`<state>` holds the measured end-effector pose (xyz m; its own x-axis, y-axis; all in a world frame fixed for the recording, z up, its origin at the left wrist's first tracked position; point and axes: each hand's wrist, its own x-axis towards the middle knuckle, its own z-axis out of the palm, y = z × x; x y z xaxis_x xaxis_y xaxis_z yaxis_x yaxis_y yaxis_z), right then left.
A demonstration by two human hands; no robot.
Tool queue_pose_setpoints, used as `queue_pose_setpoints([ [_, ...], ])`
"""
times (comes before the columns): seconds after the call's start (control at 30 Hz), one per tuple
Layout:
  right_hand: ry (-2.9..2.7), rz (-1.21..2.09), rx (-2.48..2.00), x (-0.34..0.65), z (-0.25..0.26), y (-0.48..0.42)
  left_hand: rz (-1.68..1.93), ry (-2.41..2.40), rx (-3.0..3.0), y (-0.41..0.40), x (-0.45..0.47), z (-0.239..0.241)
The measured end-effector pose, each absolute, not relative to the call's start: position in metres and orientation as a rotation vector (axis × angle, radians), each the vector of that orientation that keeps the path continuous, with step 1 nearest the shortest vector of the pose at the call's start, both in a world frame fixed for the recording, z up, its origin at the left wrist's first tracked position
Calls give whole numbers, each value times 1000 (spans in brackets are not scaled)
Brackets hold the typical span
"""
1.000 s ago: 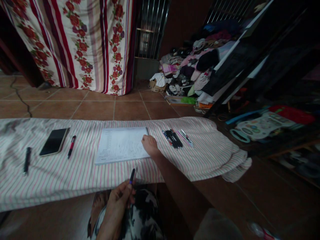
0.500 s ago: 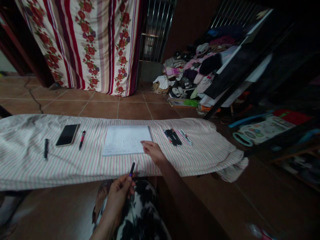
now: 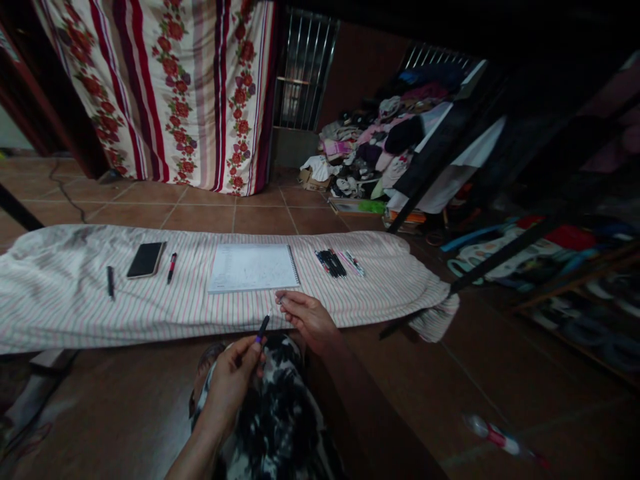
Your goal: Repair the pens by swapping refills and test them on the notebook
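Left hand [image 3: 231, 380] pinches a slim black pen [image 3: 263, 329] between thumb and fingertips. Right hand [image 3: 307, 319], fingers loosely curved, sits at the edge of the striped cotton sheet [image 3: 380, 300], just below the wire-bound notebook [image 3: 253, 268].

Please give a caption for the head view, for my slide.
Left hand holds a pen beside the right hand, below a spiral notebook on striped cloth.

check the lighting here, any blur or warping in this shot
In the head view, the room is dim, the black rack at right sinks into shadow, the wide lens bends the striped cloth, and the writing on the notebook is too soft to read.
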<state>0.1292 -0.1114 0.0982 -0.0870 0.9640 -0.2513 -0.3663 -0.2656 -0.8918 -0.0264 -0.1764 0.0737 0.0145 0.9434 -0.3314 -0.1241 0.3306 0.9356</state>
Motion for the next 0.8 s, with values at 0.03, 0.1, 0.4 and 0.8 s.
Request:
queue_pose_setpoints([
  [0.03, -814, 1586, -1088, 129, 101, -115, 1018, 1260, 870, -180, -27, 77],
  [0.1, -832, 1583, -1098, 128, 104, -123, 1021, 1257, 884, -185, -27, 84],
  [0.4, -898, 1589, -1075, 125, 114, -145, 1046, 1257, 953, -201, -28, 100],
  [0.8, -899, 1608, -1055, 122, 119, -158, 1041, 1272, 983, -209, -29, 105],
])
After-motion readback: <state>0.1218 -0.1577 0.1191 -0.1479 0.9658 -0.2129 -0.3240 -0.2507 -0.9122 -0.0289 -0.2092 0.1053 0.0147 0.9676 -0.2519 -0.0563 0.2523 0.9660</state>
